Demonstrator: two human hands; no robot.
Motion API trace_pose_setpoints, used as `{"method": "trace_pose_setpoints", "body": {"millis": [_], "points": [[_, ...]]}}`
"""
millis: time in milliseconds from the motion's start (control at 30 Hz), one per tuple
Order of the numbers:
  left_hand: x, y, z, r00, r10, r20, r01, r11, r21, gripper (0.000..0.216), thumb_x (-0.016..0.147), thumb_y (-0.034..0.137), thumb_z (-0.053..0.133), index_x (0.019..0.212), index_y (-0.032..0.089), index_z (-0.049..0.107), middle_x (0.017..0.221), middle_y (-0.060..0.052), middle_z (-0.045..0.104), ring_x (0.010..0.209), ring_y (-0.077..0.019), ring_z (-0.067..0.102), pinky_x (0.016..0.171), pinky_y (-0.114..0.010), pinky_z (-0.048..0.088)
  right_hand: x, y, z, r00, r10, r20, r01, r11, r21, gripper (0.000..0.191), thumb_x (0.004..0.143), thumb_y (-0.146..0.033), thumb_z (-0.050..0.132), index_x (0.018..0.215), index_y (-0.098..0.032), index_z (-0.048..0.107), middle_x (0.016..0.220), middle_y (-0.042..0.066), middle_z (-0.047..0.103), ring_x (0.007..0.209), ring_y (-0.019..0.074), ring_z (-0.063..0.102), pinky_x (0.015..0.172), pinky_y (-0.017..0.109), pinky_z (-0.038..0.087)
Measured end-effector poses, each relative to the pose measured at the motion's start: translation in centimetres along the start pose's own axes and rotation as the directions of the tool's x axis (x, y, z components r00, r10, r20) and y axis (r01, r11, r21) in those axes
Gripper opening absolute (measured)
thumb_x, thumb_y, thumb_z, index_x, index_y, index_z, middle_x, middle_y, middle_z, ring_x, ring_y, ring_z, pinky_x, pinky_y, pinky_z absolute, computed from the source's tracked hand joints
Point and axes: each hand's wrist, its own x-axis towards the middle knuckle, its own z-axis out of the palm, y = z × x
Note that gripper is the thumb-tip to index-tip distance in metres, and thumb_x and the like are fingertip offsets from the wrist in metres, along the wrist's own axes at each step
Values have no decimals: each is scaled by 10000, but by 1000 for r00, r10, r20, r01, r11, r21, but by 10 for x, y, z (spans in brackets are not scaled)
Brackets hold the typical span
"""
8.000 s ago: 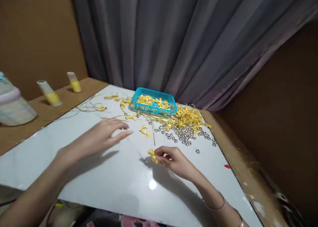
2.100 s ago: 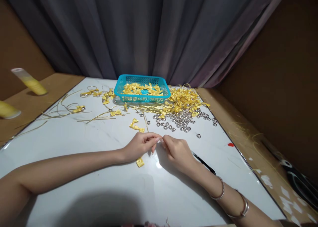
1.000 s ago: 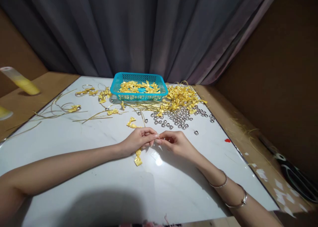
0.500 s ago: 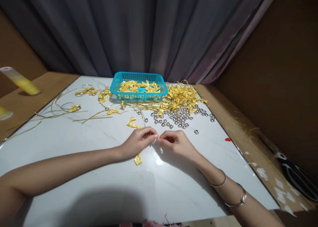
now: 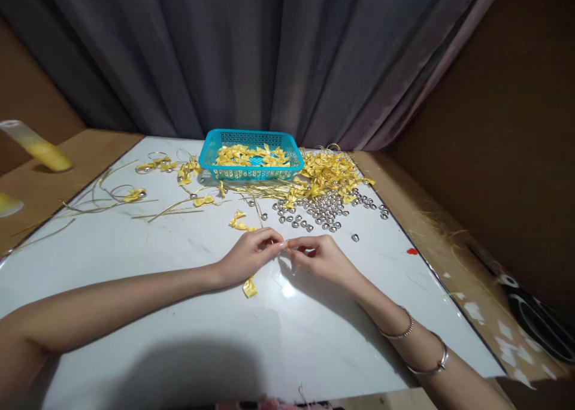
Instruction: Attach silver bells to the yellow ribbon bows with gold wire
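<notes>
My left hand (image 5: 251, 255) and my right hand (image 5: 320, 259) meet fingertip to fingertip over the middle of the white table (image 5: 179, 314). Both hands are closed in a pinch on something very small between them; I cannot make out what it is. A yellow ribbon bow (image 5: 249, 287) hangs or lies just under my left hand, touching its heel. A second loose yellow bow (image 5: 239, 222) lies a little beyond my left fingers.
A turquoise basket (image 5: 251, 172) of yellow bows stands at the table's far edge. A heap of yellow bows (image 5: 327, 172) and several silver beads (image 5: 321, 212) lie to its right. Gold strings (image 5: 112, 200) spread across the left. A yellow spool (image 5: 38, 148) stands on the brown ledge.
Since half a second ago the fingertips have closed together again and the small pale piece seen below my right fingers is no longer visible. The hands stay in place.
</notes>
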Motion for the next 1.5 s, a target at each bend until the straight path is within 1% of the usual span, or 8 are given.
{"method": "trace_pose_setpoints", "body": {"millis": [233,400,600,800,1000,1133,1267,1500], "points": [[-3,0,1,994,105,-13,-101,980,171,180,894,259,475,819,166,610,794,-13,602,716,-130,536,632,-238,391,0,4,3,996,-59,-65,51,992,-111,216,758,-146,510,799,-132,722,586,13,666,479,106,544,492,202,414],[-1,-2,1,999,24,-30,-22,999,43,171,879,275,487,818,160,599,795,-19,607,754,-146,545,664,-253,411,-3,4,10,965,-212,-155,179,963,-202,211,773,-118,514,812,-169,715,829,39,726,590,123,609,521,212,445],[2,-4,1,998,-55,-15,53,992,-111,180,861,305,505,813,154,591,777,-12,597,755,-146,535,684,-250,413,-10,4,14,904,-382,-192,293,881,-372,205,837,-142,487,832,-174,689,1213,92,606,910,186,657,698,275,526],[3,-2,1,995,-96,-18,93,987,-129,184,846,316,520,810,152,596,747,-3,588,727,-138,524,669,-243,405,-9,8,16,830,-534,-160,402,772,-493,230,872,-143,437,904,-160,664,1027,95,679,914,202,642,783,330,526],[3,-2,1,996,-81,-32,78,994,-70,193,853,319,510,822,154,603,758,-7,605,736,-142,539,670,-246,414,-9,6,14,859,-492,-144,391,810,-437,226,868,-121,433,877,-159,655,988,88,678,878,179,642,771,291,518],[0,-2,3,994,-6,-105,16,996,93,175,875,285,478,851,159,597,778,-15,605,704,-136,546,633,-244,427,-8,4,12,887,-434,-160,354,859,-368,213,852,-109,454,831,-173,656,953,62,682,822,164,646,720,267,512],[-5,-2,5,978,186,-98,-146,936,321,154,892,230,451,942,146,570,839,-41,595,659,-123,542,617,-251,458,-7,3,12,906,-389,-164,321,887,-330,203,840,-105,476,787,-165,662,934,61,684,779,163,644,667,263,504],[-8,-8,7,890,452,61,-375,647,664,255,911,190,402,1117,113,532,975,-123,634,921,-214,601,757,-345,532,-7,5,13,911,-381,-160,322,898,-301,215,824,-88,480,801,-168,679,955,65,690,827,169,648,730,278,507]]}}
